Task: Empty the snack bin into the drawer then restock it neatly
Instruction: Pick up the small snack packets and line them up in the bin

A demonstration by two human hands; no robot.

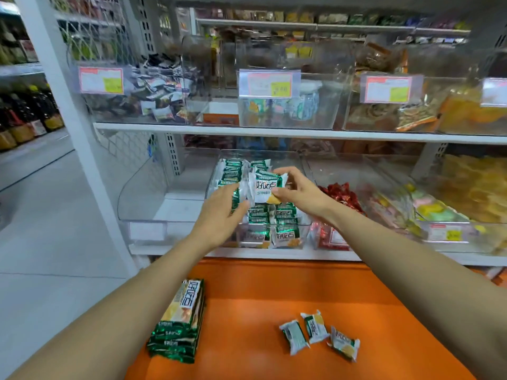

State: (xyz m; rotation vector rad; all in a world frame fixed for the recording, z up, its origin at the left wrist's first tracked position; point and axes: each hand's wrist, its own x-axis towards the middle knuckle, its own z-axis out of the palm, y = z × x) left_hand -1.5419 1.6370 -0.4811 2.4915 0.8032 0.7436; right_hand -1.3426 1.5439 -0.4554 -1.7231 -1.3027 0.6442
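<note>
We judge this to be the restocking step: the bin (258, 152) on the lower shelf already holds green-and-white packets in rows (284, 215), while the orange drawer (274, 292) below it keeps 1 stack (178, 319) at its left side and 3 loose packets (315, 334) well apart from it, towards the right.

Our right hand (299, 192) pinches 1 packet (267, 186) by its right edge between thumb and fingers, holding it upright over the middle of the bin, face towards us. Our left hand (222, 208) reaches against the standing packets at the bin's left side; its fingers lie on them and the thumb comes up beneath, but we cannot tell whether it grips that bundle or only steadies it.

The next move, as we read it, calls for setting the held packet down in line with the others, face forward and edges square, while the left hand keeps the neighbouring row from toppling. Then the right hand must let go and go down to the drawer for more, so the 3 loose ones and the stack remain to be shelved.
</note>
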